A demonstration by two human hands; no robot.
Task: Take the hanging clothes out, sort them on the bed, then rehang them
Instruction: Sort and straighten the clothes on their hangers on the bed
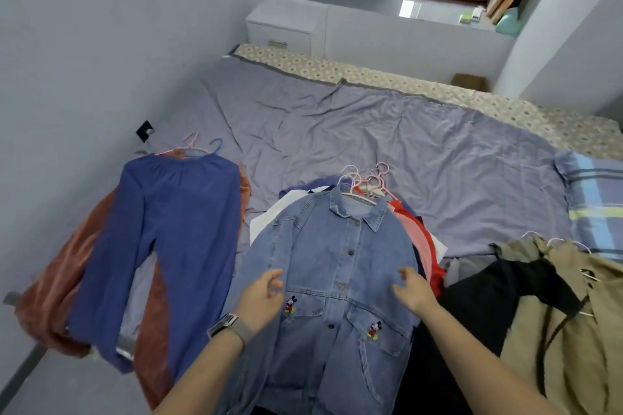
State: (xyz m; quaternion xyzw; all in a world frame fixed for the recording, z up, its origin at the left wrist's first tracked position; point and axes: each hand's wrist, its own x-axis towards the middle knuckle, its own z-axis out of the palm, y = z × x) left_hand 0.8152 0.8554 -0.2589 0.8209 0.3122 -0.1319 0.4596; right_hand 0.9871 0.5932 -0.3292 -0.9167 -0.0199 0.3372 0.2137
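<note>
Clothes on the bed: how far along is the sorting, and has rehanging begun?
Done: three hangered piles lie on the bed: blue trousers, denim jacket, beige coat. In hand: left hand and right hand hover loosely over the jacket, gripping nothing. Left: rehanging everything.

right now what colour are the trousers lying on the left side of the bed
Blue; the trousers lie over a rust-brown garment, clearest in the head view.

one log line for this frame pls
phase: sorting on bed | left hand: open over denim jacket | right hand: open over it | blue trousers: pile at left
</note>
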